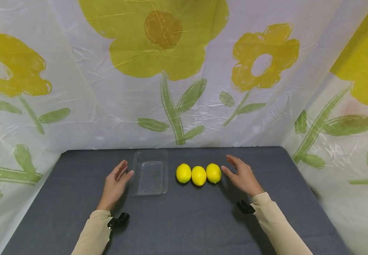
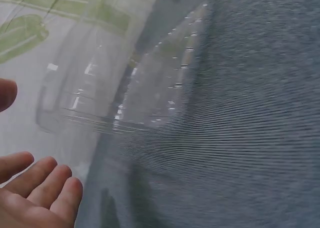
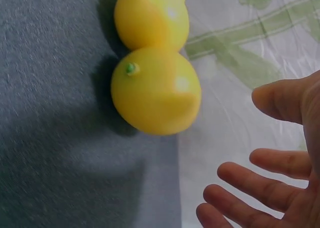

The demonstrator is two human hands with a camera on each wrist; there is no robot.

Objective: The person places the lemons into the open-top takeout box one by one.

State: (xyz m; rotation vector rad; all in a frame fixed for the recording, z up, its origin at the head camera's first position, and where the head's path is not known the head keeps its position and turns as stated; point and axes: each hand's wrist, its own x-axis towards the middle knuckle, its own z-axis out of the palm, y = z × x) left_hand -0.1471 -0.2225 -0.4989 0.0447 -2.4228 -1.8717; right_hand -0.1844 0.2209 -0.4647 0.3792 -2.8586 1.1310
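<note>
The left wrist view cuts off the bare left hand [image 2: 37, 200]; I see the grey woven cloth [image 2: 250, 138] streaked, blurred.

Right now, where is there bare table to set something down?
Widest: between the sleeves, nearer the person than the tray and lemons. A narrow gap separates tray and lemons; another patch lies between right hand and the table's right edge. Crowded: tray beside left hand, lemons packed side by side.

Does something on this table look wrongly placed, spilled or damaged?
Nothing stands out: the clear container sits flat on the table, and three lemons rest beside it in a row, with no visible spill or damage.
</note>
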